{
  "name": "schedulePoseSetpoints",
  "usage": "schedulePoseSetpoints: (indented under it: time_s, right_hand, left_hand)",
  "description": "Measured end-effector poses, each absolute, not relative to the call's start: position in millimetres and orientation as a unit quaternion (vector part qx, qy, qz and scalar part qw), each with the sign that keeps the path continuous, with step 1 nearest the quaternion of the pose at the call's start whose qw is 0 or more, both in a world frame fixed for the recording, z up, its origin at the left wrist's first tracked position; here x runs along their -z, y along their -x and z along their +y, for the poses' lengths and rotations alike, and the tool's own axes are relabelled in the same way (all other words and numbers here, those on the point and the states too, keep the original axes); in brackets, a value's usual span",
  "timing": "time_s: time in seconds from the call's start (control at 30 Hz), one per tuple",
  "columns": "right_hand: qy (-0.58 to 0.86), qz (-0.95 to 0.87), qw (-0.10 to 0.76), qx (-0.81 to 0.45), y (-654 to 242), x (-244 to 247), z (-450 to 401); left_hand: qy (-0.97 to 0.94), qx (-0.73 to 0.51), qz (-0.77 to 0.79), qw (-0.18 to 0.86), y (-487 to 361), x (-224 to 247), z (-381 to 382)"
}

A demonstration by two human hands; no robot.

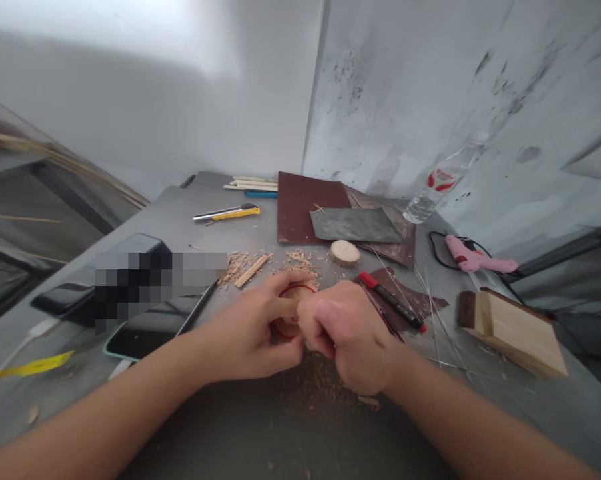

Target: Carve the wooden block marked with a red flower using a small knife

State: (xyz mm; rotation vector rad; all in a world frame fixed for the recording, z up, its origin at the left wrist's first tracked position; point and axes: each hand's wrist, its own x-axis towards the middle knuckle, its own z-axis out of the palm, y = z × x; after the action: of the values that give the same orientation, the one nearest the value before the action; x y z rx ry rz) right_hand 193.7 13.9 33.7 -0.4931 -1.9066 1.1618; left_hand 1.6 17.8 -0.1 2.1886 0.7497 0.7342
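Two hands, one small round wooden piece [300,291] with a red-lined rim, low and central over the worktop [215,440]. Left hand [268,327] was the holding grip: thumb and fingers clamped around the rim. Right hand [350,333] sat against it, fingers curled together; couldn't tell on what, the fist hid it. Piece looked light and stiff, probably dry and not slippery; a thin wall, if it had one, could split along the grain. Best hold: outer rim, opposite sides, fingertips below the top edge. Wood shavings [235,267] lay just beyond, a wood slice [345,253] behind the fist. Right side was tight: marker [393,301], thin metal rods [433,307], then a wood block [525,333] near the worktop's right edge. Phone [140,340] crowded the left forearm. Most room was between the forearms, chips underneath; walls stood behind the far edge.
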Motion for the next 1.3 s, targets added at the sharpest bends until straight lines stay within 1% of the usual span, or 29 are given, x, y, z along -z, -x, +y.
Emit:
schedulePoseSetpoints:
  time_s: [0.07, 0.17, 0.3, 0.37, 0.5, 0.63, 0.93, 1.13, 1.3]
  right_hand:
    - [0.2, -0.754, 0.41, -0.473, -192.9, -33.6, 11.7]
    - [0.211, -0.706, 0.439, -0.515, -197.6, -29.8, 8.9]
    - [0.145, -0.578, 0.484, -0.641, -207.0, -27.0, 13.7]
    - [0.116, -0.539, 0.482, -0.681, -210.1, -30.9, 17.4]
    - [0.099, -0.507, 0.47, -0.716, -216.9, -49.2, 18.1]
    - [0.134, -0.528, 0.459, -0.702, -222.6, -58.7, 14.9]
    - [0.128, -0.563, 0.485, -0.657, -213.1, -34.0, 12.7]
    - [0.183, -0.652, 0.477, -0.56, -209.9, -32.1, -0.1]
    - [0.224, -0.671, 0.46, -0.536, -203.8, -27.6, 0.7]
  left_hand:
    - [-0.838, -0.283, 0.292, 0.363, -1.1, 1.0, 17.3]
    - [-0.839, -0.284, 0.294, 0.359, -0.1, 2.6, 17.6]
    - [-0.846, -0.271, 0.301, 0.348, -0.3, 2.9, 18.8]
    - [-0.847, -0.264, 0.303, 0.348, -1.1, 2.5, 19.0]
    - [-0.853, -0.271, 0.302, 0.33, -1.2, 3.8, 19.1]
    - [-0.853, -0.273, 0.292, 0.336, 0.1, 7.0, 20.4]
    - [-0.854, -0.268, 0.291, 0.337, -1.5, 0.6, 19.1]
    - [-0.846, -0.268, 0.293, 0.355, -1.2, 3.0, 19.4]
    - [-0.844, -0.284, 0.286, 0.355, -2.7, 2.3, 17.9]
